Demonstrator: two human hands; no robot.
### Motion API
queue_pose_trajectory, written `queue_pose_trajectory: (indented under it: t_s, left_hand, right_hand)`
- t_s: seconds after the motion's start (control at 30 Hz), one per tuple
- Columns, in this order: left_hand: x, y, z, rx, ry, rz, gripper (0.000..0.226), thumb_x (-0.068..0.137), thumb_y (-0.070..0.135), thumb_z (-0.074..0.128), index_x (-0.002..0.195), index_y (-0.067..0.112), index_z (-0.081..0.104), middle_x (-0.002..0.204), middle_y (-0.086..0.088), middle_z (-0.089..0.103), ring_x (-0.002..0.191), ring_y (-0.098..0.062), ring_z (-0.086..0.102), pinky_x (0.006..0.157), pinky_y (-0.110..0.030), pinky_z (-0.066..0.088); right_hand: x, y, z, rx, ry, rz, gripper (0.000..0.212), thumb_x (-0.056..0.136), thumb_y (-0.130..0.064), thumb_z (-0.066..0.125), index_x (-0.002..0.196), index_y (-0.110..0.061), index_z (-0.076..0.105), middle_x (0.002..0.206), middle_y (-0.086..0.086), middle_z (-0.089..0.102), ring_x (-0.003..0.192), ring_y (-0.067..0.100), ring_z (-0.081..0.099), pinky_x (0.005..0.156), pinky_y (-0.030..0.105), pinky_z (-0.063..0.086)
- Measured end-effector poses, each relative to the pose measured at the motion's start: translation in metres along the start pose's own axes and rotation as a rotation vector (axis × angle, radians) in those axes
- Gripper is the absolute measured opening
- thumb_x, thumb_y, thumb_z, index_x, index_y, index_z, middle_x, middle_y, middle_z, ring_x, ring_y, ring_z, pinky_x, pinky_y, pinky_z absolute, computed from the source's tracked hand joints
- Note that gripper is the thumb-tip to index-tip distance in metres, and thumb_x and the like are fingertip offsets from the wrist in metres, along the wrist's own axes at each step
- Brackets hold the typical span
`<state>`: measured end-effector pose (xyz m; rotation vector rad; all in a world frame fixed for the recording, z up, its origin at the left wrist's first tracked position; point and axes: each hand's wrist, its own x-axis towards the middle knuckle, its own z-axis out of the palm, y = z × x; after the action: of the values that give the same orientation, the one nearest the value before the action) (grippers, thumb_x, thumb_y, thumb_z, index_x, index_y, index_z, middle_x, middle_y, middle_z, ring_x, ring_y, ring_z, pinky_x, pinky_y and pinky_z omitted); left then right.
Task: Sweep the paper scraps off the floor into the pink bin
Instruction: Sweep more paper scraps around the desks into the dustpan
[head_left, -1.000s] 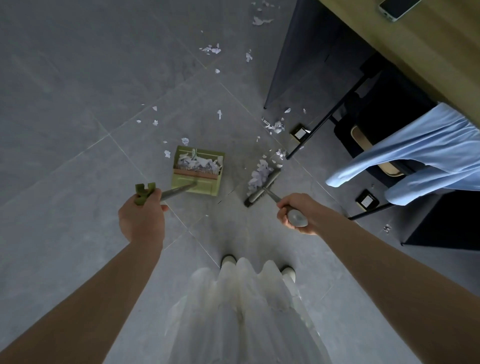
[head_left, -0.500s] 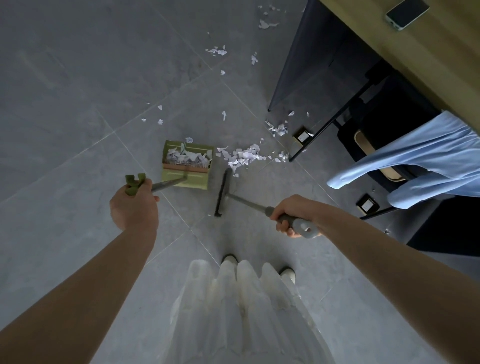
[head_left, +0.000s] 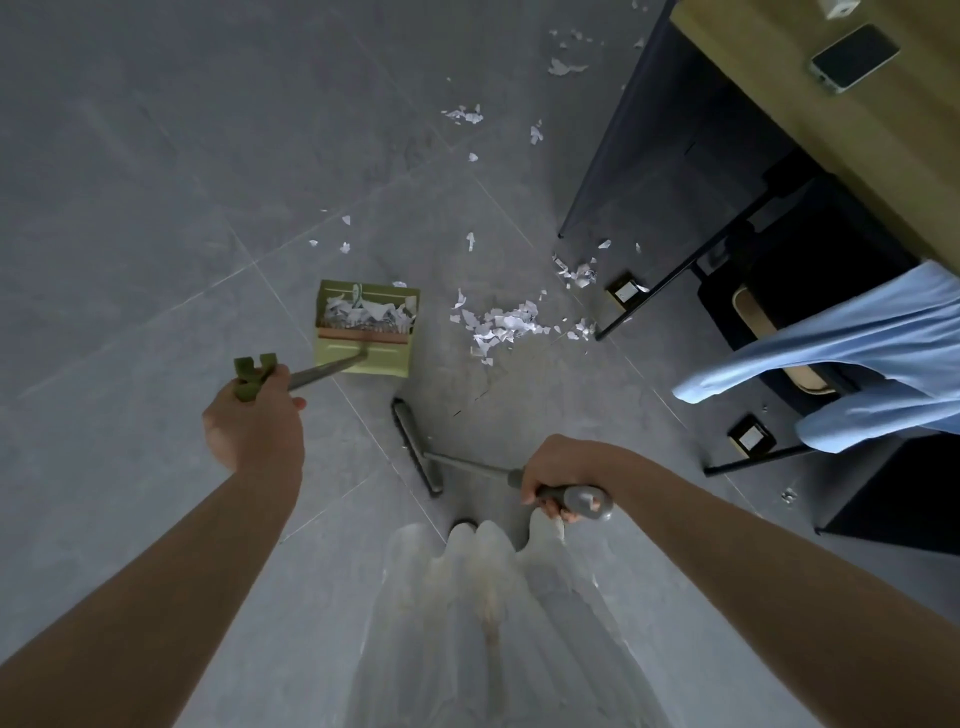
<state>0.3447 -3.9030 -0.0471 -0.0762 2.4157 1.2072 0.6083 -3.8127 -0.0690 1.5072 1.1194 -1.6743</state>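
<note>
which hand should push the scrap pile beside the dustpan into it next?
Right. The right hand grips the broom, whose head lies near the scrap pile. The left hand is busy holding the dustpan handle.

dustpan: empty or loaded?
Loaded. White paper scraps are heaped inside the green dustpan, which sits flat on the floor; the left hand grips its handle.
</note>
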Motion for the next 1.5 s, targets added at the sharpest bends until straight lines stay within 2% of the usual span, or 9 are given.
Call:
queue_pose_trajectory:
  t_s: [0.1, 0.23, 0.4, 0.53, 0.7, 0.9, 1.07, 1.2, 1.5]
  left_hand:
    - [0.002, 0.003, 0.004, -0.011, 0.015, -0.018, 0.020, 0.088, 0.039, 0.068, 0.095, 0.020, 0.069, 0.070, 0.000, 0.070, 0.051, -0.009, 0.053, 0.045, -0.024, 0.037]
    - [0.002, 0.008, 0.015, -0.034, 0.014, -0.042, 0.018, 0.088, 0.037, 0.069, 0.091, 0.019, 0.068, 0.069, 0.001, 0.070, 0.051, -0.008, 0.053, 0.048, -0.025, 0.038]
    - [0.003, 0.022, 0.037, -0.061, 0.032, -0.083, 0.017, 0.088, 0.038, 0.069, 0.082, 0.023, 0.065, 0.068, 0.000, 0.070, 0.052, -0.011, 0.050, 0.048, -0.027, 0.037]
    - [0.003, 0.043, 0.064, -0.071, 0.050, -0.112, 0.018, 0.088, 0.039, 0.069, 0.087, 0.021, 0.066, 0.069, 0.001, 0.069, 0.054, -0.011, 0.050, 0.049, -0.027, 0.038]
    - [0.001, 0.072, 0.096, -0.070, 0.061, -0.106, 0.017, 0.088, 0.038, 0.069, 0.081, 0.023, 0.064, 0.068, 0.002, 0.068, 0.060, -0.015, 0.056, 0.048, -0.026, 0.038]
    - [-0.001, 0.105, 0.137, -0.071, 0.056, -0.077, 0.016, 0.089, 0.037, 0.069, 0.085, 0.022, 0.065, 0.067, 0.005, 0.068, 0.072, -0.019, 0.062, 0.055, -0.029, 0.044]
    - [-0.003, 0.129, 0.160, -0.119, 0.055, -0.089, 0.014, 0.089, 0.036, 0.068, 0.081, 0.026, 0.062, 0.068, 0.006, 0.069, 0.072, -0.017, 0.061, 0.058, -0.028, 0.046]
    - [-0.002, 0.147, 0.172, -0.117, 0.024, -0.064, 0.015, 0.090, 0.035, 0.068, 0.081, 0.027, 0.060, 0.066, 0.007, 0.068, 0.072, -0.017, 0.060, 0.057, -0.026, 0.045]
    - [0.008, 0.162, 0.185, -0.055, -0.040, -0.003, 0.018, 0.086, 0.037, 0.070, 0.076, 0.024, 0.063, 0.055, 0.012, 0.067, 0.072, -0.019, 0.066, 0.065, -0.033, 0.049]
  right_hand:
    - [0.002, -0.006, -0.020, -0.128, 0.060, 0.003, 0.007, 0.078, 0.000, 0.063, 0.075, 0.005, 0.058, 0.053, 0.017, 0.053, 0.043, 0.022, 0.048, 0.047, 0.028, 0.042]
    - [0.000, -0.018, -0.055, -0.172, 0.154, 0.001, 0.016, 0.081, 0.003, 0.062, 0.066, 0.005, 0.055, 0.052, 0.016, 0.049, 0.037, 0.020, 0.047, 0.041, 0.024, 0.040]
    - [0.000, -0.047, -0.098, -0.182, 0.195, -0.007, 0.010, 0.083, 0.004, 0.061, 0.074, 0.004, 0.057, 0.053, 0.015, 0.053, 0.036, 0.017, 0.048, 0.039, 0.023, 0.040]
    - [0.005, -0.072, -0.136, -0.179, 0.221, -0.019, 0.009, 0.084, 0.006, 0.058, 0.076, 0.003, 0.056, 0.055, 0.014, 0.051, 0.033, 0.015, 0.046, 0.036, 0.021, 0.038]
    - [0.010, -0.100, -0.170, -0.304, 0.255, -0.075, 0.015, 0.086, -0.002, 0.062, 0.072, 0.002, 0.056, 0.063, 0.014, 0.056, 0.061, 0.025, 0.055, 0.054, 0.027, 0.044]
    - [0.015, -0.116, -0.215, -0.294, 0.303, -0.099, 0.016, 0.083, 0.002, 0.060, 0.071, -0.001, 0.051, 0.060, 0.014, 0.054, 0.050, 0.022, 0.053, 0.045, 0.028, 0.042]
    - [-0.001, -0.116, -0.274, -0.123, 0.226, -0.081, 0.014, 0.085, 0.002, 0.057, 0.073, 0.005, 0.051, 0.043, 0.014, 0.049, 0.029, 0.018, 0.045, 0.034, 0.019, 0.037]
    - [-0.018, -0.105, -0.303, 0.046, 0.194, -0.021, 0.008, 0.089, 0.002, 0.049, 0.082, 0.000, 0.046, 0.054, 0.012, 0.042, 0.034, 0.016, 0.040, 0.032, 0.017, 0.036]
    - [-0.020, -0.079, -0.318, 0.311, 0.346, -0.022, 0.005, 0.089, 0.004, 0.049, 0.091, 0.000, 0.049, 0.054, 0.012, 0.045, 0.034, 0.017, 0.043, 0.036, 0.022, 0.038]
